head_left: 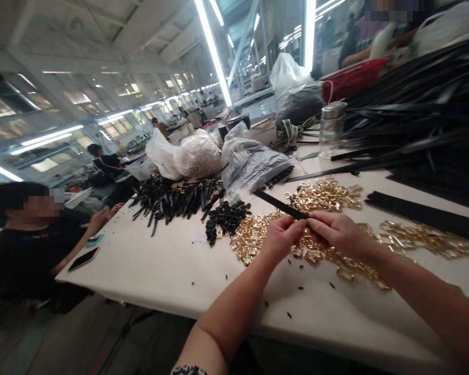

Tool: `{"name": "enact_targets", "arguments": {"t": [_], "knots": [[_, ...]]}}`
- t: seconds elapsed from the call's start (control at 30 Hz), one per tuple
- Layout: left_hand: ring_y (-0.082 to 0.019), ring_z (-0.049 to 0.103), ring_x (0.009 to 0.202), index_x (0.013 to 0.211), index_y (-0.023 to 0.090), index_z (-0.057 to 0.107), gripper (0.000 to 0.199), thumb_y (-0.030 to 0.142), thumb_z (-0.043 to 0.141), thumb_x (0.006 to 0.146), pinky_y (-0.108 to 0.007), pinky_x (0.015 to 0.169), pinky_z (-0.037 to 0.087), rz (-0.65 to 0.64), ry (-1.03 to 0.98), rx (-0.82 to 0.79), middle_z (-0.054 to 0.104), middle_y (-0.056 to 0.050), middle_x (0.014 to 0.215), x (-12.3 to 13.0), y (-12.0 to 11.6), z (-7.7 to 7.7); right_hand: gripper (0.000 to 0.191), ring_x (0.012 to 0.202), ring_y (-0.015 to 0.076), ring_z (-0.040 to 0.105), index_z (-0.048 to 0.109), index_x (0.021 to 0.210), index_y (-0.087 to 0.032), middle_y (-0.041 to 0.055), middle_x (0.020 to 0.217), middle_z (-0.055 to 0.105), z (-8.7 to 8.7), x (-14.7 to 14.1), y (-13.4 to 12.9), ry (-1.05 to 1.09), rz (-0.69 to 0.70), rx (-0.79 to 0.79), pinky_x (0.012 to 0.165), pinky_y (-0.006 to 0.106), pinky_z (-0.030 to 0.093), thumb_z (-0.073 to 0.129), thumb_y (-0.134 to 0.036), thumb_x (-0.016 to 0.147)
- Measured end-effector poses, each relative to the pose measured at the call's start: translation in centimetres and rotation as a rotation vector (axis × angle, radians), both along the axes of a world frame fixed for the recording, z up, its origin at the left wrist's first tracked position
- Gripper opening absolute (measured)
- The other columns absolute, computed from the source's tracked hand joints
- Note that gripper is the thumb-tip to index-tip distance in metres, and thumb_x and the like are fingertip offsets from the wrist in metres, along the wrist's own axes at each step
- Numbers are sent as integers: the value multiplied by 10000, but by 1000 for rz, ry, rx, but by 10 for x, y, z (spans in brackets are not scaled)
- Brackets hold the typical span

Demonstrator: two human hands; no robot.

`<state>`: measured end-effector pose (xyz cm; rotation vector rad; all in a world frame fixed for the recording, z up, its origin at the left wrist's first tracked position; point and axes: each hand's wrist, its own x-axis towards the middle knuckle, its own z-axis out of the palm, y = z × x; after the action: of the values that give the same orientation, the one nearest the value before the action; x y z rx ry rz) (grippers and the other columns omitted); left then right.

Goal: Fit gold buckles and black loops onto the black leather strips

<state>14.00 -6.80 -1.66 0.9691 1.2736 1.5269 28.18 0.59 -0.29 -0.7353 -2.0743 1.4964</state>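
Both my left hand point(282, 237) and right hand point(336, 232) are pinching black strap point(278, 202) by its near end, close together. I'm holding it over gold-coloured metal loops point(253, 237), back from counter's point(160, 265) front edge. Phone point(83, 259) is lying near left corner.

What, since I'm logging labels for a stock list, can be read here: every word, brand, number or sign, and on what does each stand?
"CAN": on the grey bag; any further letters are lost in the folds.
Small marks on the co-worker's black shirt: too small and blurred to read.
I can make out no other text.
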Motion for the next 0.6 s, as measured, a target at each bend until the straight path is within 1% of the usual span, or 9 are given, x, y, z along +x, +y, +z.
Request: {"name": "enact_targets", "arguments": {"t": [0.1, 0.13, 0.2, 0.27, 0.37, 0.4, 0.43, 0.53, 0.6], "knots": [[-64, 403, 412, 813, 112, 760, 384, 476, 745, 690, -213, 402, 286, 46, -83, -24, 489, 17, 462, -3, -2, 6, 372, 500, 138, 572, 658, 1013, -163, 11, 594, 630, -2, -1, 1, -56, 8, 209, 487, 246, 452, 484, -463, 879], [-64, 405, 412, 777, 108, 758, 361, 457, 755, 687, -211, 399, 290, 73, -115, -25, 500, 6, 463, -4, -3, 7, 395, 551, 156, 612, 657, 1070, -170, 28, 664, 672, -2, -2, 0, -65, 17, 254, 530, 263, 484, 468, -465, 888], [-59, 419, 419, 776, 108, 753, 335, 431, 762, 688, -200, 402, 321, 138, -173, -13, 555, -15, 515, -10, -2, 7, 438, 701, 198, 678, 634, 1182, -195, 60, 871, 729, -3, -1, 1, -81, 14, 328, 640, 309, 534, 467, -475, 890], [-50, 449, 435, 817, 113, 738, 332, 431, 733, 724, -179, 418, 363, 203, -228, 8, 605, -26, 596, -25, 1, 6, 480, 830, 234, 697, 588, 1271, -227, 71, 1040, 724, -2, 3, 5, -88, -50, 383, 723, 356, 552, 500, -486, 876], [-35, 473, 430, 783, 108, 679, 262, 369, 695, 784, -136, 427, 390, 394, -339, 11, 588, -5, 595, -66, 8, 12, 493, 894, 254, 697, 568, 1288, -246, 78, 1099, 712, -1, 11, 18, -31, -197, 364, 760, 392, 563, 539, -493, 863], [-38, 484, 424, 737, 105, 648, 225, 318, 702, 786, -131, 425, 399, 518, -394, -12, 580, -1, 575, -82, 10, 17, 474, 890, 253, 699, 582, 1265, -252, 80, 1096, 713, 0, 14, 23, 5, -241, 332, 757, 391, 567, 552, -495, 858], [-38, 493, 421, 713, 110, 615, 210, 284, 679, 812, -124, 429, 409, 591, -408, -21, 576, 4, 566, -99, 12, 24, 445, 887, 251, 701, 603, 1230, -258, 83, 1092, 713, 1, 17, 27, 44, -283, 295, 758, 386, 569, 564, -494, 854], [-31, 454, 372, 633, 139, 510, 294, 235, 544, 909, -103, 398, 386, 673, -379, -48, 513, 45, 484, -139, 12, 53, 347, 858, 229, 704, 663, 1095, -255, 86, 1049, 719, 8, 25, 33, 185, -402, 188, 767, 368, 568, 597, -481, 840], [-31, 422, 348, 596, 162, 442, 370, 247, 445, 955, -99, 375, 374, 665, -321, -74, 469, 71, 449, -155, 9, 73, 342, 836, 208, 701, 674, 1053, -221, 76, 1004, 723, 17, 32, 33, 283, -450, 155, 774, 367, 566, 620, -467, 821]]}}
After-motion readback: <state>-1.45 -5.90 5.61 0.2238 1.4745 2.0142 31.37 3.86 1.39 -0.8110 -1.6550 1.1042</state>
